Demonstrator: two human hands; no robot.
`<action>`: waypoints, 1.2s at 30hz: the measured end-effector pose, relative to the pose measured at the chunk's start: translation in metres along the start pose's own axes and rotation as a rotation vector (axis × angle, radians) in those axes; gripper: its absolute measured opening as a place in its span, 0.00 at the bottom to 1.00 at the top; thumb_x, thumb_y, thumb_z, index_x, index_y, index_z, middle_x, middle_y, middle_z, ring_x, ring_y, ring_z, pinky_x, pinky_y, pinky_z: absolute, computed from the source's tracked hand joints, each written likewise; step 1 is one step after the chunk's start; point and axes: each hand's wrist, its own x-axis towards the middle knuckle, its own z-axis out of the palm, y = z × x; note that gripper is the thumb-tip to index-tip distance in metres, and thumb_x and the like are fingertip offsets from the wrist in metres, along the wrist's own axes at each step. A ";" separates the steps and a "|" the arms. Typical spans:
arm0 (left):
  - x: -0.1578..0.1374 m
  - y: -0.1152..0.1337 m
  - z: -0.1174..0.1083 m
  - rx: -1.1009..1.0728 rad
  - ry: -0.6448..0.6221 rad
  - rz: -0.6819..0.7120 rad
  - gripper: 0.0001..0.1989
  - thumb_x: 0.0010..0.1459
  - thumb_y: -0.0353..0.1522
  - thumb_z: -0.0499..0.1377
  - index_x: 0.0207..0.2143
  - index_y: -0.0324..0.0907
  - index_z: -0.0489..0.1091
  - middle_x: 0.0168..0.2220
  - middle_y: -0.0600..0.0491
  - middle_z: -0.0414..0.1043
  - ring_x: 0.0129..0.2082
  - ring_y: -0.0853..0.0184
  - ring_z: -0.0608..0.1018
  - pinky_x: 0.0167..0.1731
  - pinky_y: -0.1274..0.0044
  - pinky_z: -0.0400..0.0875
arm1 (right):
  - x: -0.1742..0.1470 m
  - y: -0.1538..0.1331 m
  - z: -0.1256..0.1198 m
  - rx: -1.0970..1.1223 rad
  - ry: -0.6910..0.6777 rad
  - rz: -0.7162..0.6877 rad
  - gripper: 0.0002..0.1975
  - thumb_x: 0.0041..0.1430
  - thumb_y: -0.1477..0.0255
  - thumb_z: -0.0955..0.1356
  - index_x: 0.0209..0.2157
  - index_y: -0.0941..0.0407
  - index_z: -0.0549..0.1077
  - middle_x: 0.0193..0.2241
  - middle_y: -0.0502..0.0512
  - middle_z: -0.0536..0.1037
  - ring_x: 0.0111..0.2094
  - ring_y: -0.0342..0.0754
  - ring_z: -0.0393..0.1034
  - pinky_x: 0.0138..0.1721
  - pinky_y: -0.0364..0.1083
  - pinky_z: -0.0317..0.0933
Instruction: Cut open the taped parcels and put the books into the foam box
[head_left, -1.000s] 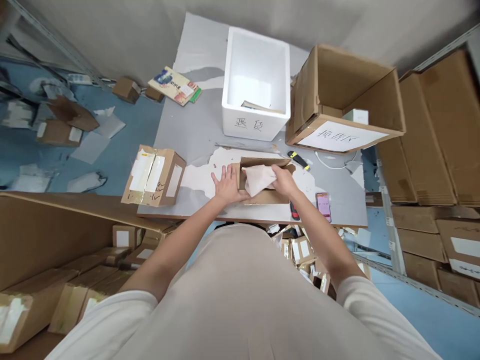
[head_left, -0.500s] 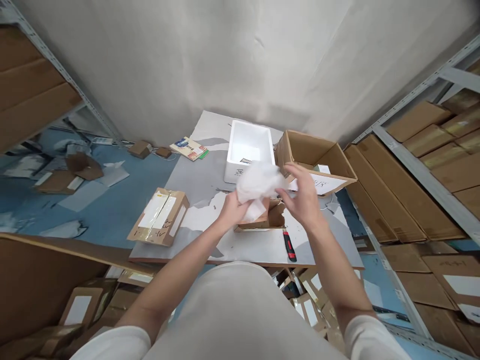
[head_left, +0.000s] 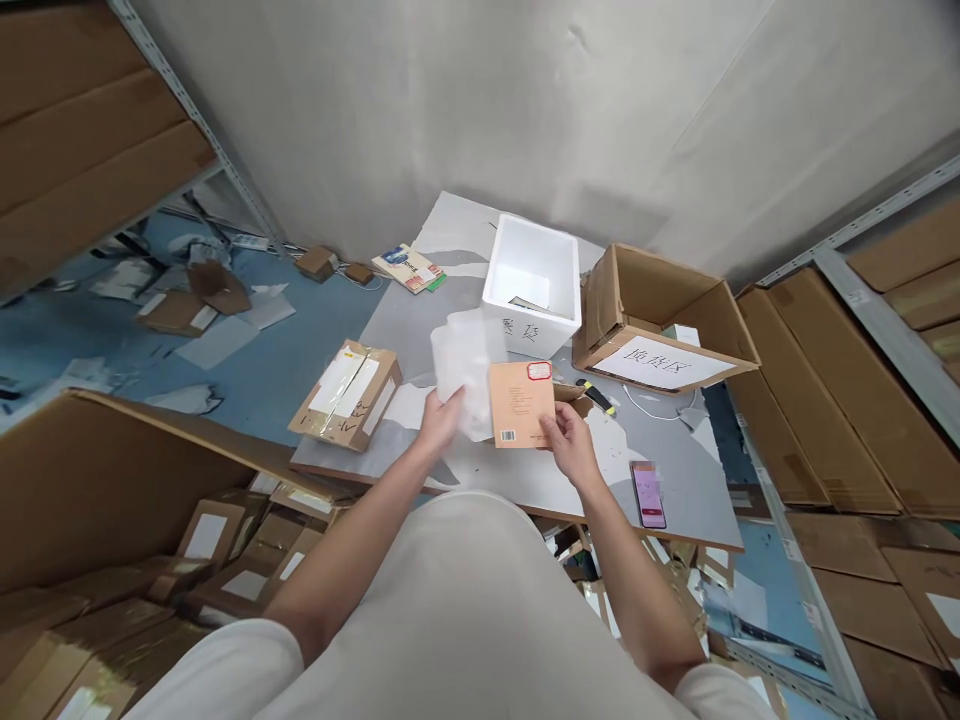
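Holding the orange book (head_left: 521, 405) by its lower right corner, our right hand (head_left: 576, 445) is closed in a pinch, with the thumb on the face towards us; how the fingers sit behind it we cannot fully see. The book lies at ten o'clock from that hand, touching it, held up with its barcode at lower left and its red-framed label at upper right. Our left hand (head_left: 440, 422) is closed too, gripping the white wrap (head_left: 459, 365) near its lower edge, so that the wrap spreads out at one o'clock from it. The wrap is blurred, and we cannot tell whether its right side touches the book or only passes beside it.

Behind the book we see part of the small open box (head_left: 573, 396) on the table (head_left: 397, 335), at twelve o'clock from our right hand. From the same hand, the knife (head_left: 598, 397) lies near at one o'clock, the phone (head_left: 649, 495) at four, and the big open carton (head_left: 596, 305) farther off between one and two. The foam box (head_left: 551, 340) stands at twelve o'clock from the book. The taped box (head_left: 349, 395) sits between nine and ten o'clock from our left hand.
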 end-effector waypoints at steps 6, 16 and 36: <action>0.026 -0.032 -0.064 0.786 0.123 0.079 0.27 0.52 0.29 0.58 0.56 0.36 0.65 0.58 0.37 0.66 0.60 0.52 0.66 0.59 0.64 0.60 | 0.001 0.017 -0.016 0.140 0.093 0.161 0.22 0.52 0.54 0.69 0.42 0.52 0.65 0.41 0.56 0.79 0.34 0.52 0.76 0.27 0.48 0.71; -0.050 -0.026 0.008 0.539 -0.560 0.434 0.52 0.43 0.45 0.69 0.66 0.41 0.49 0.67 0.39 0.49 0.67 0.49 0.52 0.64 0.59 0.49 | -0.002 0.015 0.022 0.055 0.119 -0.113 0.18 0.56 0.58 0.68 0.43 0.54 0.68 0.42 0.59 0.78 0.41 0.51 0.75 0.43 0.52 0.70; -0.050 -0.032 -0.001 -0.106 -0.335 -0.452 0.28 0.39 0.40 0.72 0.43 0.39 0.76 0.38 0.47 0.80 0.38 0.65 0.80 0.45 0.69 0.74 | 0.045 0.003 -0.030 0.224 0.069 0.167 0.24 0.45 0.53 0.72 0.38 0.56 0.75 0.24 0.49 0.78 0.19 0.42 0.66 0.18 0.42 0.61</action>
